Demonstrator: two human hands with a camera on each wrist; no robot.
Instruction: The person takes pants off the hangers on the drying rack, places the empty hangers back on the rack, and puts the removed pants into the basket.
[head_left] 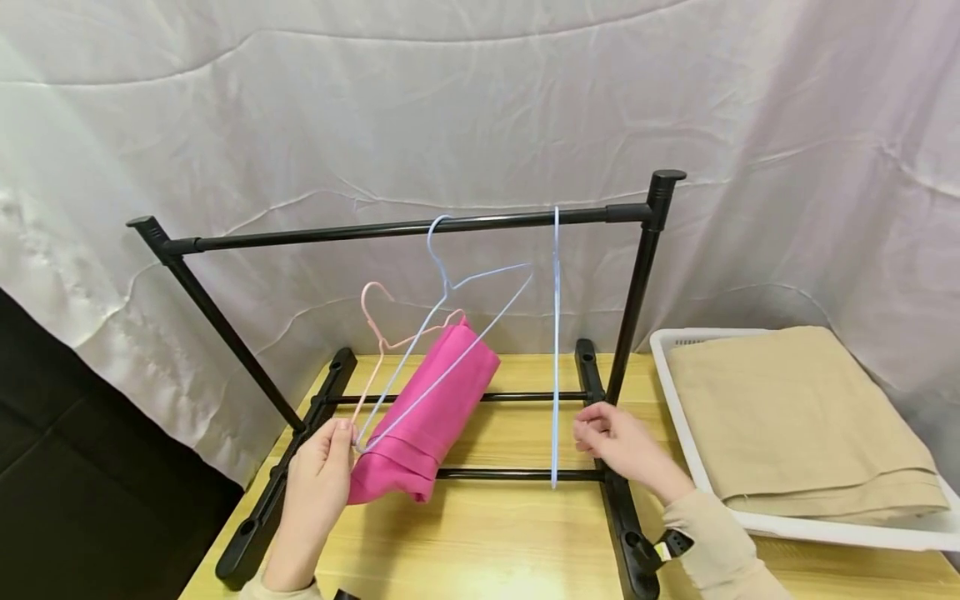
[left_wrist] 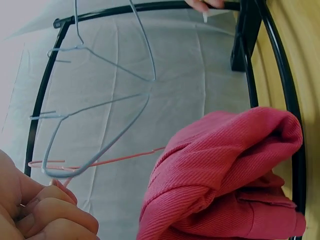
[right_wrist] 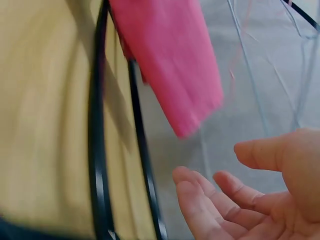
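My left hand [head_left: 318,471] pinches a corner of a pink wire hanger [head_left: 381,346], its fingers curled in the left wrist view. Folded bright pink cloth [head_left: 438,408] hangs over that hanger, below the rack's bar. A light blue hanger [head_left: 444,283] hooks on the bar in front of it, and its lower left corner lies right at my left fingertips. Farther right, a second blue hanger [head_left: 556,350] hangs edge-on. Just beside it is my right hand [head_left: 618,442], holding nothing; its fingers are loosely bent and apart from the thumb in the right wrist view.
The black garment rack [head_left: 375,229] stands on a wooden table [head_left: 480,542], with two low crossbars between its feet. At right is a white basket [head_left: 678,417] holding folded beige fabric [head_left: 795,417]. Pale curtain hangs behind, and something black [head_left: 90,467] is at left.
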